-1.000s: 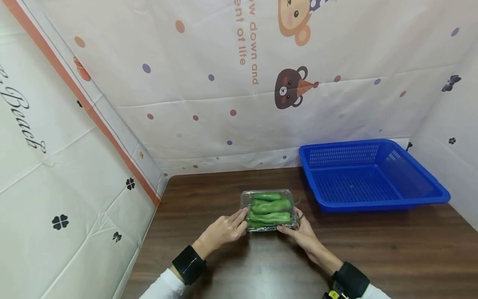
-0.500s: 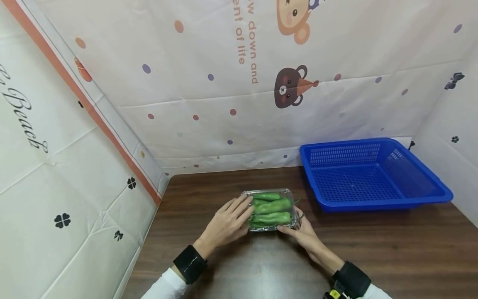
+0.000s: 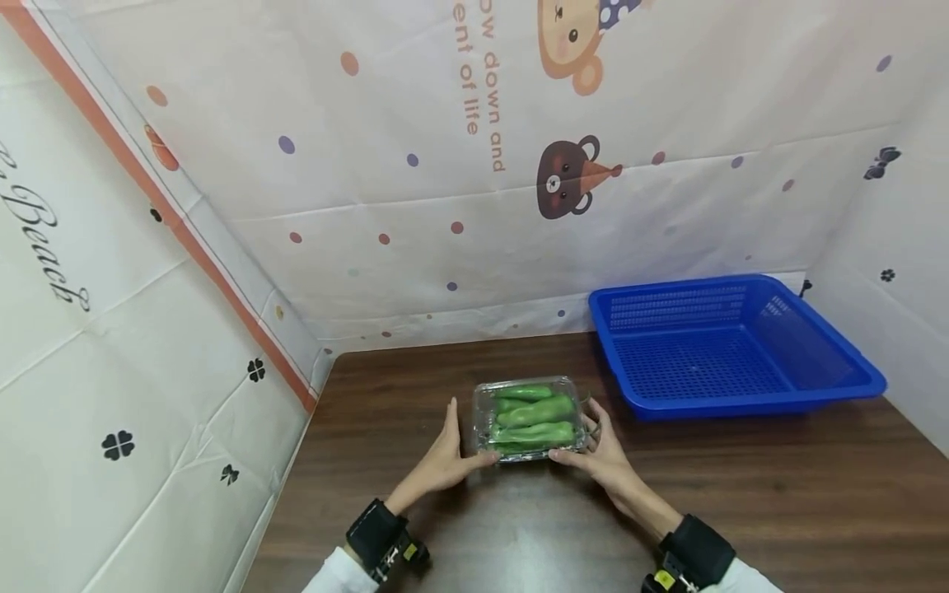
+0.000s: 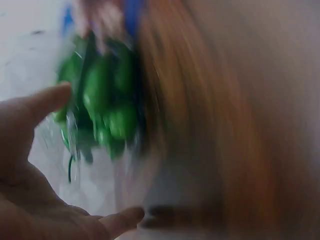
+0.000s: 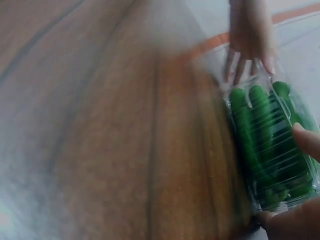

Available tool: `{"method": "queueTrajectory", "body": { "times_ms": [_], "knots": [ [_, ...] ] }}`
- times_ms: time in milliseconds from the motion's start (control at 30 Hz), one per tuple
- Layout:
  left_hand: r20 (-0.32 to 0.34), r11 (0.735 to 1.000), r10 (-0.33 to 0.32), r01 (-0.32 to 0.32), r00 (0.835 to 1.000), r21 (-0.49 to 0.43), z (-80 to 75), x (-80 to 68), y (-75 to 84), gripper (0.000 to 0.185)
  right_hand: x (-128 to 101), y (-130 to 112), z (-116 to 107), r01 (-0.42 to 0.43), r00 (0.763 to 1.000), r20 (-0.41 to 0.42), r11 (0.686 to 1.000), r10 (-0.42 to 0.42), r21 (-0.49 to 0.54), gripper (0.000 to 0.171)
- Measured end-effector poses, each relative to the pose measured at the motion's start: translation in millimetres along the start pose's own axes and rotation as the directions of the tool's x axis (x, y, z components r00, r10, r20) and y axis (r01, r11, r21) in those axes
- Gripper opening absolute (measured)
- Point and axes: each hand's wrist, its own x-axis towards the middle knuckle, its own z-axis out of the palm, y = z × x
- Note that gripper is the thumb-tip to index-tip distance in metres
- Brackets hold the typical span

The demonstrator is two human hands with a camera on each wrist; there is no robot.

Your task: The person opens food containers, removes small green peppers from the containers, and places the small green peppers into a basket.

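A clear plastic box of green peppers (image 3: pixel 530 418) lies on the dark wooden table (image 3: pixel 749 502), with a hand at each side. My left hand (image 3: pixel 458 445) lies flat against the box's left side, fingers straight, thumb at the near left corner. My right hand (image 3: pixel 595 449) holds the right end, fingers curled round the side and thumb on the near edge. The left wrist view is blurred; it shows my left palm (image 4: pixel 30 170) spread beside the peppers (image 4: pixel 105 100). The right wrist view shows the box (image 5: pixel 270 145) with my right thumb (image 5: pixel 307 140) on its lid.
A blue perforated plastic basket (image 3: pixel 741 405) stands on the table at the back right, close to the box. Printed cloth walls (image 3: pixel 474 206) close in the table at the back and on both sides. Bare wood lies in front of the basket.
My left hand has come off the top of the box and now stands along its left side. The box has shifted slightly left. My right hand keeps its hold.
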Motion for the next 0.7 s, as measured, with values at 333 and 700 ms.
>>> {"method": "queueTrajectory", "body": {
  "times_ms": [333,700],
  "knots": [
    [0.052,0.923,-0.12,0.13,0.991,-0.362,3.6,-4.8,-4.0,0.09,-12,-8,-4,0.305,0.929,-0.055,0.843,-0.365,-0.442,0.127],
    [0.118,0.808,-0.095,0.146,0.988,-0.571,16.4,-3.8,-6.1,0.07,-6,-47,-16,0.598,0.724,0.266,0.387,-0.637,-0.702,0.091]
  ]
}}
